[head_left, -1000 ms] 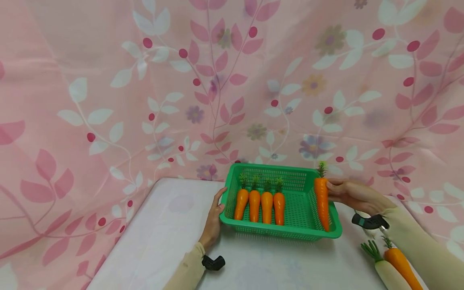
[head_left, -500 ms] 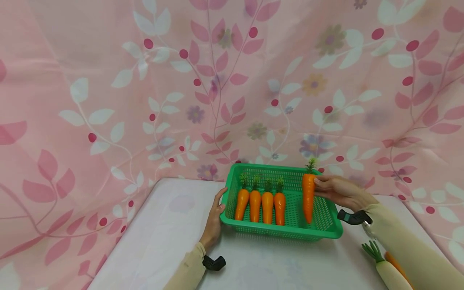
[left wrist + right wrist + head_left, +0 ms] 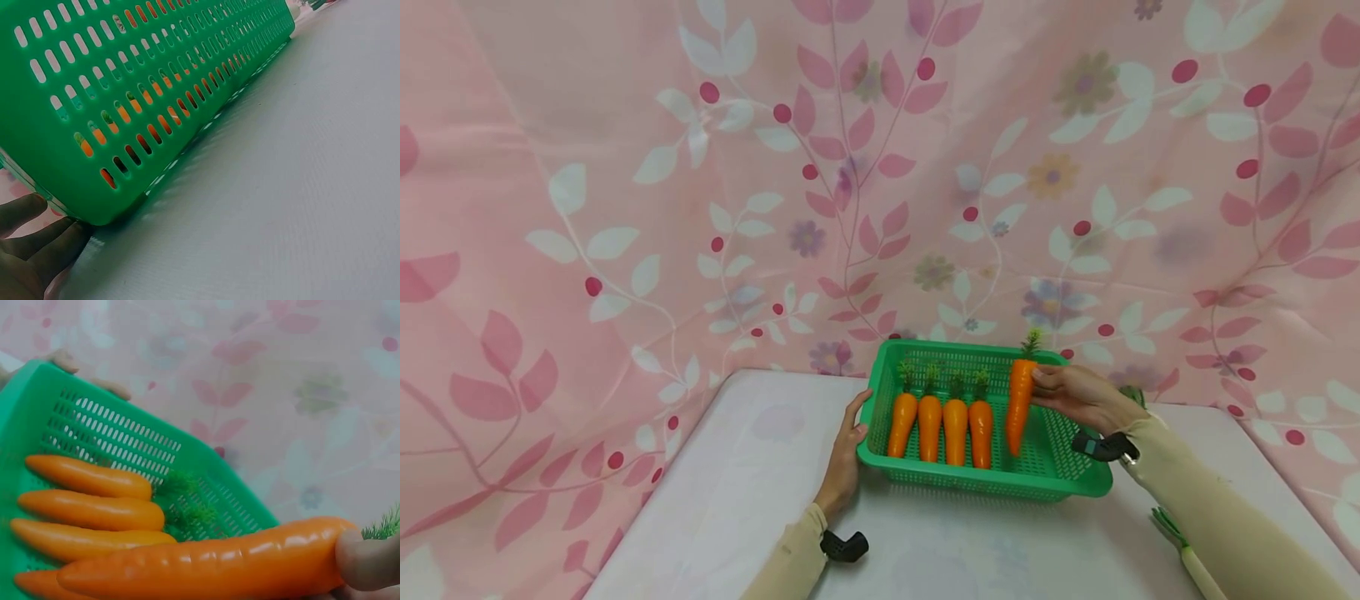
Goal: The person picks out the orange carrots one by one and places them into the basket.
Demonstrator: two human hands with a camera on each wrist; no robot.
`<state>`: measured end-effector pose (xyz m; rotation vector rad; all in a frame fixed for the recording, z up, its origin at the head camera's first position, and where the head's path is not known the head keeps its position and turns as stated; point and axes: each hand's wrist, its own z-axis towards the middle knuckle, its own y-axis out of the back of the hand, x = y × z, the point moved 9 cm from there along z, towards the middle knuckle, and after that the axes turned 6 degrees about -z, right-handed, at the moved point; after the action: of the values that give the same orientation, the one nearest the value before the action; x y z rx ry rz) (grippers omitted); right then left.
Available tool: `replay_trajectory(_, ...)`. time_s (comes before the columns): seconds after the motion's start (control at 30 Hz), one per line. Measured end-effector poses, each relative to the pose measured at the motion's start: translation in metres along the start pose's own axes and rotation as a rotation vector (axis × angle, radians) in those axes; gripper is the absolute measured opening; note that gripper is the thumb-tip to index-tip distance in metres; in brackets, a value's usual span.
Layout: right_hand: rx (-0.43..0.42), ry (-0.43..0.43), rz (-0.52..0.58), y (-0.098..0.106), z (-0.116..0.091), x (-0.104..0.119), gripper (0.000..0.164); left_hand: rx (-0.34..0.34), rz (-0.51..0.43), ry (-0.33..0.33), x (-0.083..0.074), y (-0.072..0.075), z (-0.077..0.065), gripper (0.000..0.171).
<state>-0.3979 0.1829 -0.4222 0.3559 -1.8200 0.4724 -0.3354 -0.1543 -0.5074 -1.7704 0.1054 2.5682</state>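
Observation:
A carrot (image 3: 1019, 402) with a leafy green top is pinched near its thick end by my right hand (image 3: 1081, 394). It hangs tip down over the right part of the green basket (image 3: 955, 476). Several other carrots (image 3: 955, 429) lie side by side in the basket's left half, their tops toward the back. My left hand (image 3: 844, 454) rests against the basket's left end. In the left wrist view its fingers (image 3: 53, 247) reach along the outer wall, fairly straight. The right wrist view has the held carrot (image 3: 219, 565) up close, with the thumb on its thick end.
A white radish (image 3: 1199, 571) with green stems lies at the front right, mostly behind the right sleeve. Green leaves (image 3: 1134, 395) show just beyond the right wrist. The white table (image 3: 775, 433) backs onto a pink floral cloth (image 3: 880, 208).
My right hand has carried the carrot leftward from the basket's right rim to a spot nearer the row of carrots. The left hand has stayed on the basket.

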Motion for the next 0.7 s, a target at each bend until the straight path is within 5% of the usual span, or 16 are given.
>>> replay_trajectory(0.2,-0.043,-0.03,0.043,0.0,0.009,-0.007,0.061,0.008,-0.004,0.012,0.001,0.0,0.0,0.056)
replay_trajectory(0.43,-0.128,-0.083,0.111,0.002,0.016,-0.017,0.025,0.008,-0.01,0.018,0.003,0.0,0.0,0.055)
replay_trajectory(0.7,-0.175,-0.19,0.136,0.01,0.025,-0.035,0.021,0.013,-0.01,-0.01,0.004,0.001,0.002,0.056)
